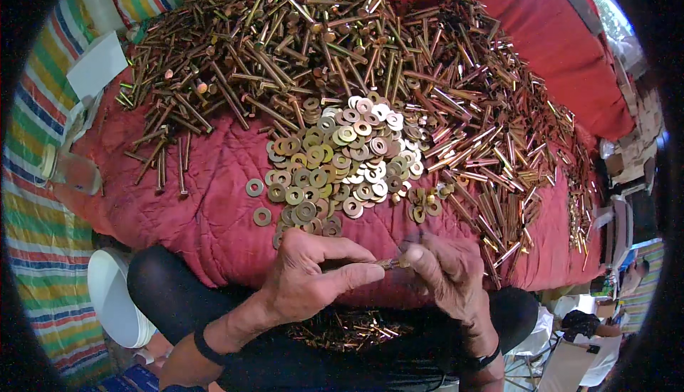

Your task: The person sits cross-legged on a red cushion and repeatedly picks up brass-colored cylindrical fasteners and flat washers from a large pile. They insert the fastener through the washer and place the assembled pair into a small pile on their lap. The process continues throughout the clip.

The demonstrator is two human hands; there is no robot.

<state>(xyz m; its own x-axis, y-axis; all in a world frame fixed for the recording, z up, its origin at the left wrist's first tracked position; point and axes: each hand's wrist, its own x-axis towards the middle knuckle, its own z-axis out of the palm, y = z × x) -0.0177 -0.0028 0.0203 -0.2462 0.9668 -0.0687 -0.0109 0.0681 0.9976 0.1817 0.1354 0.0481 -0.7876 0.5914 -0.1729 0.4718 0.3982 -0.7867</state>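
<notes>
Red quilt: padded and wrinkled, spread in front of the hands, bearing loose hardware.

1. Piece: small, metal, between the two hands, over the quilt's near edge. Left hand: thumb and fingers pinched on it. Right hand: thumb against its other end, fingers blurred; whether these grip cannot be told. Hazard: only fingertips bear it; a slip would probably drop it into the lap or among the loose stock.

2. Lap pile: slim metal parts, below the hands, between the legs. Hazard: a shift of the knees could spill it.

3. Bucket: white, left of the left forearm, beside the knee; contents not discernible.

4. Washers: heaped flat just beyond the hands. Hazard: the nearest lie close to the left knuckles; a brush could scatter them.

5. Tubes: coppery, beyond the right hand, running against the washers. Hazard: stock could mix where heaps meet.

6. Jar: clear, pale lid, on its side, far left of the left hand; contents unclear. Hazard: a knock could roll it.

7. Bolts: large heap, farthest from the hands, beyond the washers. Hazard: steep and loose; a pull from its foot could start a slide.
</notes>
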